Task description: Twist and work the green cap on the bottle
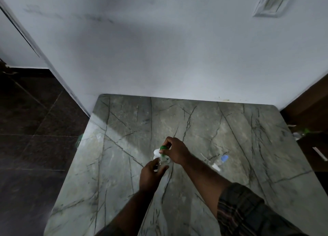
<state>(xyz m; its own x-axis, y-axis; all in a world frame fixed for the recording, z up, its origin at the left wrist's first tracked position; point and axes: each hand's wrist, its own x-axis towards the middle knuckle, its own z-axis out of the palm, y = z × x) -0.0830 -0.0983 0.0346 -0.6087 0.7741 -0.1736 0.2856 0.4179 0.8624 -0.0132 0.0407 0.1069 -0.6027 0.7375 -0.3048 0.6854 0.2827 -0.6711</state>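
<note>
Open surface (124, 129) lies left of and beyond my hands; a lying bottle (220, 162) blocks the right; wall (159, 58) closes the far edge.

A grey veined marble table (230, 147) filled the lower frame; pale wall (159, 49) above, dark tiled floor (32, 129) left.

We are looking at a dim, greyish scene. A pale band of light is falling across the marble tabletop (124, 122) at centre left, the wall (159, 49) is carrying soft shadows, and straight edges are bowing toward the frame's corners.
</note>
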